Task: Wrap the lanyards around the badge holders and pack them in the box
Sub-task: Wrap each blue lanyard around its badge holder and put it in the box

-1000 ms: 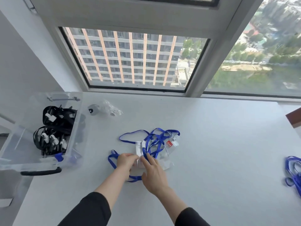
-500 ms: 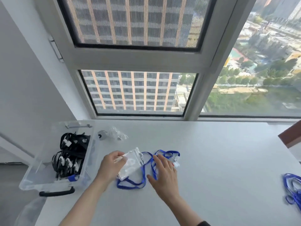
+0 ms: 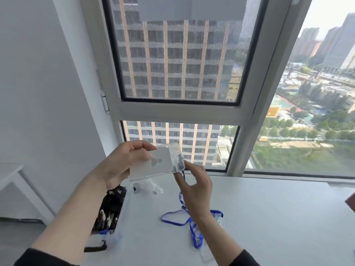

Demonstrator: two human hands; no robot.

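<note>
My left hand (image 3: 123,162) grips the left end of a clear badge holder (image 3: 153,166), held up off the table (image 3: 278,217) in front of the window (image 3: 178,60). My right hand (image 3: 194,187) is at the holder's right end, thumb and forefinger pinching the blue lanyard (image 3: 181,198) where it leaves the clip. The rest of the lanyard trails down onto the table near me. The clear box (image 3: 115,234) sits at the left, black lanyards (image 3: 113,200) packed inside. Crumpled plastic wrap (image 3: 148,188) lies just right of its far end.

blue lanyard (image 3: 173,217), clear badge holder (image 3: 153,166), white table (image 3: 269,217)
</note>
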